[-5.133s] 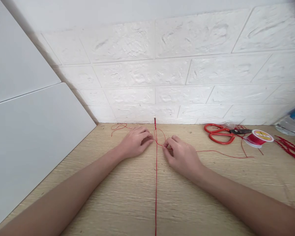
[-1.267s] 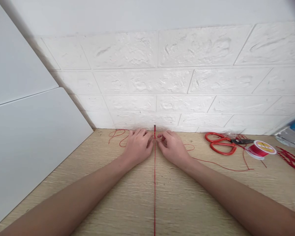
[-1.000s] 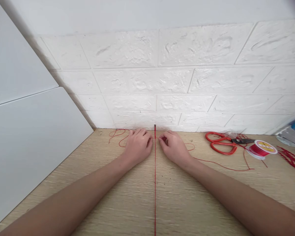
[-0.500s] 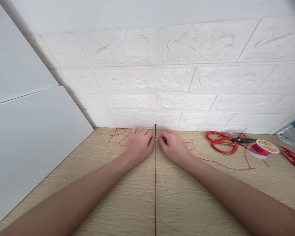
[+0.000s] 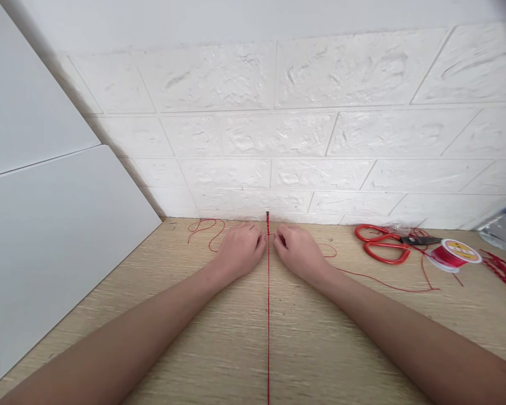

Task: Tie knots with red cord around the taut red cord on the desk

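A taut red cord runs straight down the middle of the wooden table from a short knotted red part, whose top end sits at a small dark clip by the wall. Just left of the knotted part, my left hand is closed, pinching a thin red thread whose loose loops lie beyond it. On the other side, my right hand is closed on the red thread too, and its tail trails over the table to the right.
Orange-handled scissors lie at the right near a spool of red thread. Farther right are braided red cords and a clear plastic bottle. White panels stand at the left, before a white brick-patterned wall.
The fingers of both my hands have curled in more tightly beside the knotted part. The whole view has shifted very slightly.
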{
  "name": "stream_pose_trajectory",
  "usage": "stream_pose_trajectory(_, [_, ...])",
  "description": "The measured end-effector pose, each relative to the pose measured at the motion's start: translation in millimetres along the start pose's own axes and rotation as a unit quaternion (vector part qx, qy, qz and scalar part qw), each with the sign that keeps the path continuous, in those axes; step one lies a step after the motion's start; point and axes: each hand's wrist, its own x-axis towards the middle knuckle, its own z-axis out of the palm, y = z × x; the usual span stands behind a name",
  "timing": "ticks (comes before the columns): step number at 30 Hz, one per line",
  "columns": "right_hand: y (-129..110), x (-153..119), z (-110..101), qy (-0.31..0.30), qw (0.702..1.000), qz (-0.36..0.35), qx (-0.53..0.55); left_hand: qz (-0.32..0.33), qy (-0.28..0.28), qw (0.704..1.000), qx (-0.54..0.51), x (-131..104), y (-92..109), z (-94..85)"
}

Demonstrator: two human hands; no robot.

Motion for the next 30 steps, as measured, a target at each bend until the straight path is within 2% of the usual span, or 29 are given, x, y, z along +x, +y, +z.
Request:
stream_pose_trajectory(9, [-2.4,-0.1,-0.8,-0.011,1.0,0.002,-0.017,-0.02,-0.041,0.997,-0.054,2.5,-1.6,0.0])
stream_pose_trajectory(21, [-2.6,0.3,1.3,-0.011,1.0,0.003,-0.024,-0.024,-0.041,0.994,-0.103,4.0,-2.9,2.2])
stream_pose_trajectory(30, [-3.3,1.3,1.7,-0.011,1.0,0.012,-0.026,-0.01,-0.019,0.996,-0.09,4.0,-4.4,4.1])
